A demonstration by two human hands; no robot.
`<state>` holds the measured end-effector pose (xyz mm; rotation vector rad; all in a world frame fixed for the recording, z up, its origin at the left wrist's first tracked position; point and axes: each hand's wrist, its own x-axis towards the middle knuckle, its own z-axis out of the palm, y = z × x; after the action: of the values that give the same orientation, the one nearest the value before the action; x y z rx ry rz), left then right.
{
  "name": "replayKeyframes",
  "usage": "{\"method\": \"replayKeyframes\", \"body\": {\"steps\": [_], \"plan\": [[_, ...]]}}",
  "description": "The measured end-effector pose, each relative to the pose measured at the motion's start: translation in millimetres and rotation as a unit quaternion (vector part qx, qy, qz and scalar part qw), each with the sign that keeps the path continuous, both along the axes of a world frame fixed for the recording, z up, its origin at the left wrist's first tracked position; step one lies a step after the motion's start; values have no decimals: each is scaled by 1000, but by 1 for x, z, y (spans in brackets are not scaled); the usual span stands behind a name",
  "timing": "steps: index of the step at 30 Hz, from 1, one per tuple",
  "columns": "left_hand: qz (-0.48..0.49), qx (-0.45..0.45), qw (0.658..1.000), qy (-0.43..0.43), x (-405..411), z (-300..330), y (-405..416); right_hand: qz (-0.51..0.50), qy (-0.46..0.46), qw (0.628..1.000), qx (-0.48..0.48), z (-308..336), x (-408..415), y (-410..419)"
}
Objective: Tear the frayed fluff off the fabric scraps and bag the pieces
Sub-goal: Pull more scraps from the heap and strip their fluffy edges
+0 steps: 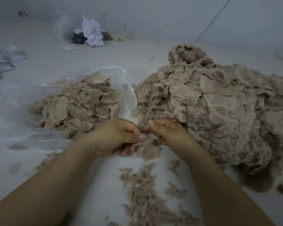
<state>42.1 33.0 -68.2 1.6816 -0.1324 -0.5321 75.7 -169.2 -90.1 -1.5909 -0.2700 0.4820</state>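
Observation:
A small beige fabric scrap [147, 149] with frayed fluff hangs between my two hands at the centre. My left hand [119, 137] pinches its left edge with thumb and curled fingers. My right hand [168, 134] pinches its right edge. A big heap of fluffy beige scraps [219, 108] rises to the right, touching my right hand. To the left, a clear plastic bag [121, 74] lies open with a pile of beige pieces [82, 103] in it. Torn fluff [144, 193] is strewn on the white surface below my hands.
A second clear bag with white and dark scraps [90, 33] stands at the back. Pale blue-white cloth [5, 59] lies at the far left edge. Crumpled clear plastic [11, 111] spreads over the left side. A white wall rises behind.

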Motion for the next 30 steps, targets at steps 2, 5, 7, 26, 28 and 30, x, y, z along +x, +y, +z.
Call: {"method": "replayKeyframes", "body": {"steps": [2,5,7,26,28,30], "plan": [[30,-19,999,-4,0,1,-6,24,-8,1000,-13,0,0,-1],[104,-93,990,-4,3,2,-13,23,-1,1000,14,0,2,-3],[128,-114,985,-4,4,3,-17,19,2,999,27,0,2,-3],[-140,85,986,-24,-3,10,5,-93,31,995,15,-14,8,2],[-185,126,974,-33,-5,12,2,-86,25,996,12,-13,8,2],[-76,149,984,-56,-3,11,-8,-74,16,997,10,-15,9,1]]}}
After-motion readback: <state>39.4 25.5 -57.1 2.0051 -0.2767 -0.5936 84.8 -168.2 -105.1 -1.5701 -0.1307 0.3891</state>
